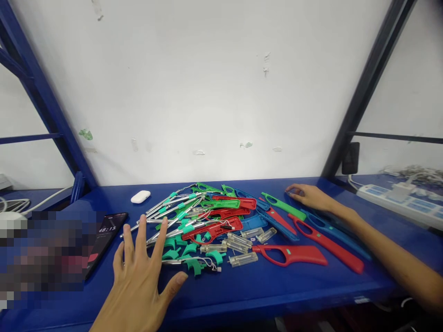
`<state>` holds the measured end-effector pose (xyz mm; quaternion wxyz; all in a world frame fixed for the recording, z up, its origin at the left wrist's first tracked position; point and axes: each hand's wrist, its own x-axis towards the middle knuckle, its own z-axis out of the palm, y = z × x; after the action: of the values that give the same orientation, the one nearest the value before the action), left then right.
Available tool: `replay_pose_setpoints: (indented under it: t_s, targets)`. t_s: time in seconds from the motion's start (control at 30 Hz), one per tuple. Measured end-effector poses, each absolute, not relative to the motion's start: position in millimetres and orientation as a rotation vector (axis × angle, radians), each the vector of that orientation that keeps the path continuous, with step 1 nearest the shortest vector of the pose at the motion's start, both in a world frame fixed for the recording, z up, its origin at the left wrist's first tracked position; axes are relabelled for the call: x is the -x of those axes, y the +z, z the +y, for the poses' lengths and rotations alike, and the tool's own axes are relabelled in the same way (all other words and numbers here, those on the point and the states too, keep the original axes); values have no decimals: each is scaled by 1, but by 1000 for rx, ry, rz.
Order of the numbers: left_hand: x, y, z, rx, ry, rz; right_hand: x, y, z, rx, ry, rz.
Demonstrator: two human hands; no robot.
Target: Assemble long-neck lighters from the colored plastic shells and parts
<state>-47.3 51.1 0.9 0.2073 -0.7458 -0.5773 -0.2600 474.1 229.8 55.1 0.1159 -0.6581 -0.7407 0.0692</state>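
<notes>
My left hand (140, 269) hovers with its fingers spread at the near left of the pile, holding nothing. Just beyond its fingers lie metal lighter tubes (162, 207) with green collars and thin white wires. Green plastic triggers (189, 249) are scattered to the right of its index finger. Clear fuel tanks (243, 259) lie mid-table beside red, green and blue lighter shell halves (221, 226). My right hand (306, 196) rests at the back right, fingers loosely extended, near a green lighter shell (284, 207). Closer in are a red lighter shell (294, 255) and a blue one (337, 233).
A phone (105, 240) lies at the left beside a pixelated area. A white earbud case (140, 197) sits at the back left. Blue and dark rack posts flank the blue table (277, 295) against a white wall. Beyond the right post is a white power strip (398, 198).
</notes>
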Motion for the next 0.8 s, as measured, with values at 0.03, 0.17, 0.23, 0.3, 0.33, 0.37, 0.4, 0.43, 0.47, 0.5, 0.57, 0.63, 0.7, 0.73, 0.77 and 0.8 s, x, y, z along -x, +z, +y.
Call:
replay_pose_setpoints:
  t_s: [0.03, 0.17, 0.23, 0.3, 0.33, 0.37, 0.4, 0.43, 0.47, 0.5, 0.57, 0.63, 0.7, 0.73, 0.77, 0.8]
  targets:
    - [48, 1, 51, 2079, -726, -1605, -475, 54, 230, 1926, 204, -2168]
    - [48, 1, 51, 2084, -727, -1611, -477, 52, 233, 1929, 205, -2164]
    - [47, 1, 50, 2083, -725, -1616, -478, 50, 234, 1935, 203, -2162]
    - [47, 2, 49, 2079, -727, -1619, -479, 49, 235, 1938, 199, -2157]
    - [46, 2, 49, 2078, -727, -1620, -479, 49, 235, 1938, 197, -2155]
    - [46, 3, 49, 2077, -729, -1619, -479, 49, 235, 1936, 198, -2152]
    - [45, 3, 49, 2076, -730, -1618, -479, 49, 235, 1933, 200, -2151]
    - [45, 3, 49, 2073, -730, -1621, -478, 50, 234, 1929, 204, -2150]
    - [45, 3, 50, 2072, -731, -1624, -478, 50, 233, 1923, 209, -2149]
    - [45, 3, 51, 2075, -729, -1628, -478, 50, 232, 1918, 214, -2149]
    - [45, 2, 52, 2073, -721, -1648, -478, 50, 230, 1905, 219, -2151]
    - [46, 0, 52, 2077, -700, -1676, -478, 50, 230, 1892, 220, -2158]
    - [48, -1, 51, 2083, -667, -1710, -480, 50, 231, 1881, 219, -2169]
    - [48, -1, 51, 2090, -649, -1728, -480, 49, 232, 1876, 218, -2177]
    - [49, -1, 50, 2096, -631, -1748, -481, 49, 234, 1871, 218, -2186]
    - [49, -2, 50, 2101, -616, -1767, -482, 48, 235, 1866, 218, -2195]
